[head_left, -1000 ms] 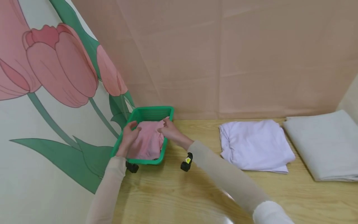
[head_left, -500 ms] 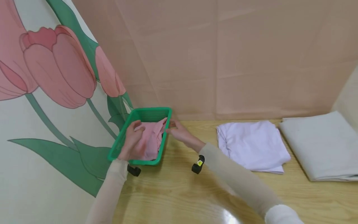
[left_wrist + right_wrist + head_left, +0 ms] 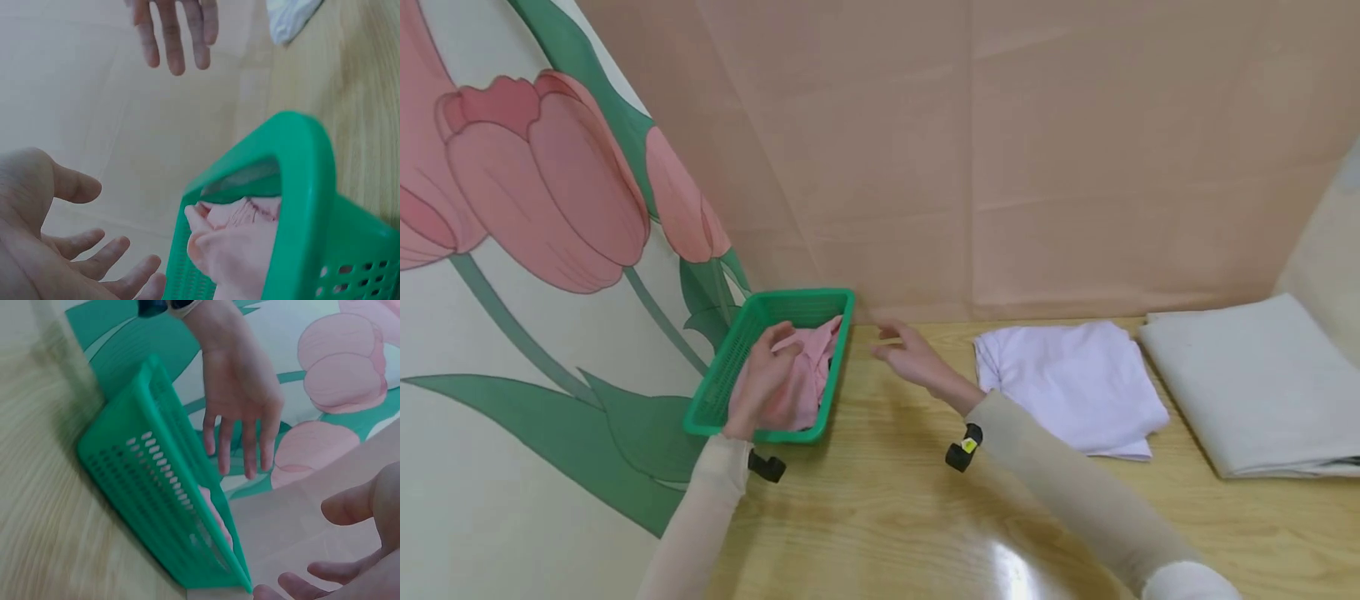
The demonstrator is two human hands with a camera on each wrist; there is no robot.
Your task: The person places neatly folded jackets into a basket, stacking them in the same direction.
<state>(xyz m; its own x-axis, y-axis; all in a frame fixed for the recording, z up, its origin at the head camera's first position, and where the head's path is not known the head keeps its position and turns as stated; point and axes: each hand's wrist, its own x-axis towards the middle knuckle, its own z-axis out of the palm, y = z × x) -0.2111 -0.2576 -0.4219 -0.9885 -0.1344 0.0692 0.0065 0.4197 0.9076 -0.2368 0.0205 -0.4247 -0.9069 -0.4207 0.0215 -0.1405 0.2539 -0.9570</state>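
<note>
A folded pink cloth [image 3: 806, 375] lies inside a green plastic basket [image 3: 842, 350] beside the painted wall. Above the basket hovers my left hand [image 3: 764, 371], its fingers loosely spread and holding nothing. My right hand [image 3: 917, 360] is in the air to the right of the basket, fingers relaxed, also holding nothing. The left wrist view shows the pink cloth [image 3: 240, 244] below the basket rim, apart from both hands. In the right wrist view the left hand [image 3: 242, 400] hangs with straight fingers over the basket [image 3: 156, 487].
On the wooden table [image 3: 880, 517], a folded pale lavender cloth [image 3: 1067, 387] lies right of my right hand. Farther right is a thick folded grey-white cloth [image 3: 1255, 387]. A pinkish-brown sheet [image 3: 1000, 167] hangs along the back, and a tulip-painted wall [image 3: 550, 333] stands at the left.
My right hand has let go of the pink cloth and moved right, out of the basket. My left hand has lifted slightly off the cloth, which stays in the basket.
</note>
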